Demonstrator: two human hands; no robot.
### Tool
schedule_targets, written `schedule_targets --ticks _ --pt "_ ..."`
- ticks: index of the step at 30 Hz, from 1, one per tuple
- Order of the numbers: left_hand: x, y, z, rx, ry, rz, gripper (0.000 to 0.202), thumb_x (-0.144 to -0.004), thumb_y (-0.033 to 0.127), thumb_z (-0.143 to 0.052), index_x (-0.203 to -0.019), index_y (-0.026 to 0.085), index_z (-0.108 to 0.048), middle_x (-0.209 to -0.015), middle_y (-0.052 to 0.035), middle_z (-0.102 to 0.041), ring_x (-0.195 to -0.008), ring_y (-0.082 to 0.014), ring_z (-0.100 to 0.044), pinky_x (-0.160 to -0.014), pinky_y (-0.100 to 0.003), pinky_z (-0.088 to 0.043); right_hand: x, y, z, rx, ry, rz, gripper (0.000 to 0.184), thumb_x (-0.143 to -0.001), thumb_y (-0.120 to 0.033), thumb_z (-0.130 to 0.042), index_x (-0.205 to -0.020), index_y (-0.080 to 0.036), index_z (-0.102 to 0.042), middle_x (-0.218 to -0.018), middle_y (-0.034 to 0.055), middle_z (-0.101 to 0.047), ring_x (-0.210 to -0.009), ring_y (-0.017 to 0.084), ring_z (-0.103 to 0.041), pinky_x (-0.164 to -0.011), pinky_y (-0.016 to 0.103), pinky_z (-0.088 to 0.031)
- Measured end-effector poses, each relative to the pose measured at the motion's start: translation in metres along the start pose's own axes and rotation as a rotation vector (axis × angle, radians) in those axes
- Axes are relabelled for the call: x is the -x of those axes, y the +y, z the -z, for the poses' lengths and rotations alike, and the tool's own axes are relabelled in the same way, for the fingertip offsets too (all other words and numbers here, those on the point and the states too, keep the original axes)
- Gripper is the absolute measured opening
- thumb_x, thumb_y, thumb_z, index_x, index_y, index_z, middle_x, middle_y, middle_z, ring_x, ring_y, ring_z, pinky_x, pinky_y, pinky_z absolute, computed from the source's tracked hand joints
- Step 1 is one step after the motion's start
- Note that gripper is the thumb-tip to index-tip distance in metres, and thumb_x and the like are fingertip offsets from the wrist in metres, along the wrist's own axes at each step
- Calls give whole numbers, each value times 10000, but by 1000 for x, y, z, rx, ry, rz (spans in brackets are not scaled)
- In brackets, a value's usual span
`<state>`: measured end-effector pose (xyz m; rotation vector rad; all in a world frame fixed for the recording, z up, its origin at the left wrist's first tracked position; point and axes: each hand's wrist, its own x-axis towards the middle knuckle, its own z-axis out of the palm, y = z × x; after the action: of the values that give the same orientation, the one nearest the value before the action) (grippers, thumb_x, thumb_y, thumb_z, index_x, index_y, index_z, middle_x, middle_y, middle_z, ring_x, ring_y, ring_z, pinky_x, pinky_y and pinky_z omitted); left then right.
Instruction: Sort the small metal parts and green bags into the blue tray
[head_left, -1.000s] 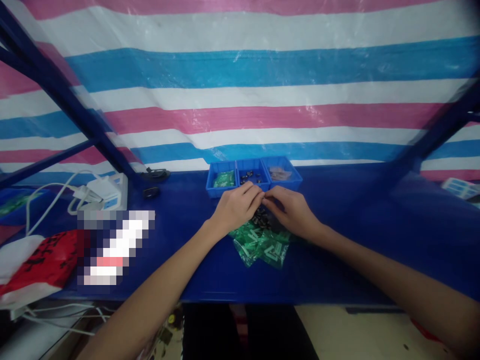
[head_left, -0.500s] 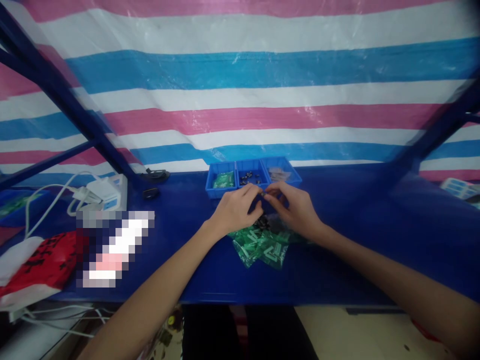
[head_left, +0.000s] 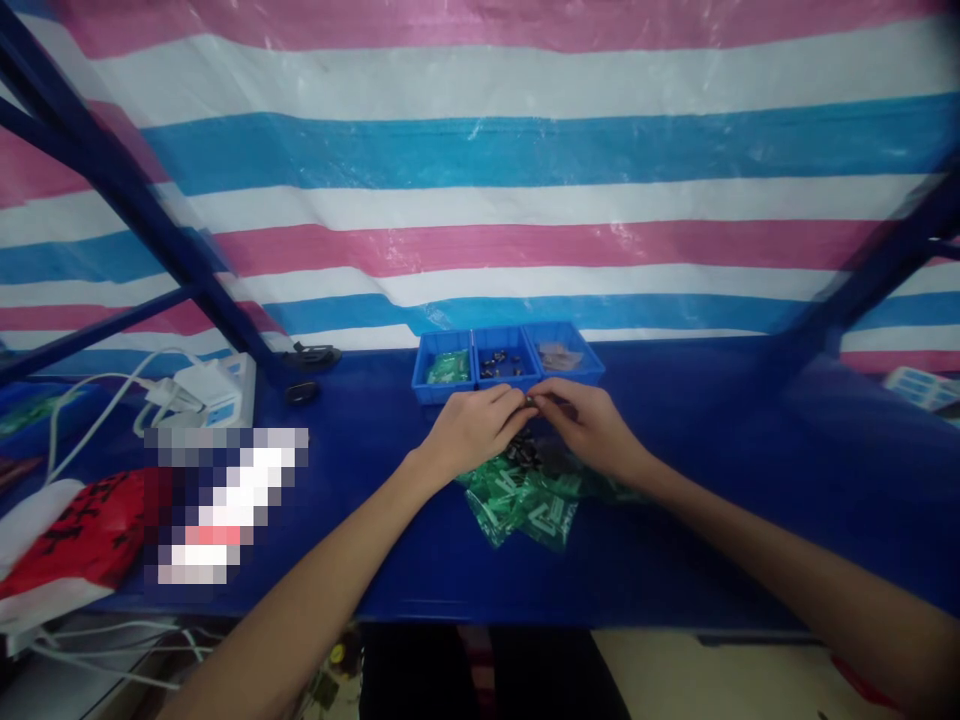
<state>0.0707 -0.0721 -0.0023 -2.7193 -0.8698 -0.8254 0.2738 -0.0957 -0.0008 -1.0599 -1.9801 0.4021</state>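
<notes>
My left hand [head_left: 472, 430] and my right hand [head_left: 589, 425] meet fingertip to fingertip above the blue bench [head_left: 712, 470]. Together they pinch a tiny dark part [head_left: 530, 402] that is too small to name. Just below the hands lies a heap of small black parts [head_left: 523, 452] on a pile of green plastic bags [head_left: 525, 497]. Right behind the fingers stand three small blue bins: the left bin [head_left: 444, 365] holds green bags, the middle bin [head_left: 504, 362] small dark parts, the right bin [head_left: 561, 355] pale brownish pieces.
A white power strip with plugs and cables [head_left: 206, 387] sits at the left, with two black clips [head_left: 304, 372] beside it. A red and white bag [head_left: 71, 540] lies at the near left edge. A striped tarpaulin [head_left: 480, 180] and dark blue frame bars [head_left: 112, 180] close the back.
The hands have stayed joined, lifting slightly toward the bins and then settling again. The camera has tilted a little, so everything sits lower in the picture.
</notes>
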Motion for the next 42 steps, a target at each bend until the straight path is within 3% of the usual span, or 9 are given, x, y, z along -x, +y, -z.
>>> schedule_targets --ticks 10,14,19,24,28,31,34,38,42 --pt "-2 3 7 58 -73 52 273 -1035 324 -395 -896 163 -567 -788 -21 -635 -672 -155 -600 -587 -268 -425 2 1 -3 109 -4 175 133 -974 -223 -523 -1013 -199 -649 -935 68 -710 -865 204 -668 -760 331 -511" --pt "-1 0 8 64 -64 66 294 -1041 304 -364 -870 165 -558 -787 -25 -641 -690 -160 -620 -590 -274 -429 -1 -1 -1 145 9 159 120 -978 -273 -547 -990 -205 -644 -876 51 -700 -743 181 -638 -663 303 -488" --pt "-1 -5 9 35 -70 152 319 -1062 336 -329 -945 162 -570 -825 -38 -673 -727 -180 -660 -593 -276 -441 -21 3 2 248 55 208 121 -969 -267 -548 -974 -193 -643 -884 57 -695 -704 178 -606 -666 310 -468" --pt "-1 -8 8 -15 -106 189 358 -1063 393 -348 -913 165 -579 -819 -39 -672 -732 -193 -671 -579 -278 -431 -56 21 -5 378 123 221 141 -957 -249 -526 -940 -180 -648 -919 103 -687 -903 259 -603 -817 389 -471" --pt "0 -10 7 -32 -121 170 327 -1052 374 -378 -905 170 -587 -830 -39 -671 -747 -195 -671 -588 -277 -435 -57 20 -6 415 134 214 150 -948 -247 -527 -1004 -186 -651 -978 115 -687 -981 290 -585 -876 438 -464" --pt "0 -13 7 -32 -120 175 255 -1039 314 -395 -966 170 -593 -874 -52 -681 -768 -200 -677 -607 -289 -449 -38 8 -1 363 88 213 163 -968 -229 -493 -991 -191 -649 -956 102 -690 -934 261 -613 -834 403 -480" --pt "1 -15 6 -27 -133 187 200 -1027 266 -398 -1065 181 -576 -930 -54 -689 -786 -209 -683 -600 -293 -448 -17 3 4 348 -78 184 161 -975 -235 -500 -974 -198 -656 -891 71 -686 -816 216 -632 -738 347 -480" --pt "2 -15 4 -13 -157 173 161 -1010 225 -416 -1063 183 -562 -944 -54 -684 -800 -205 -682 -601 -290 -450 -5 8 8 396 -314 134 95 -904 -296 -646 -948 -222 -686 -910 65 -677 -842 222 -633 -696 321 -463" --pt "3 -13 3 -10 -188 129 151 -1006 223 -422 -1023 186 -568 -919 -46 -669 -793 -200 -673 -604 -291 -453 -4 10 18 386 -370 33 181 -824 -414 -742 -849 -242 -694 -843 39 -651 -712 187 -599 -555 282 -385"
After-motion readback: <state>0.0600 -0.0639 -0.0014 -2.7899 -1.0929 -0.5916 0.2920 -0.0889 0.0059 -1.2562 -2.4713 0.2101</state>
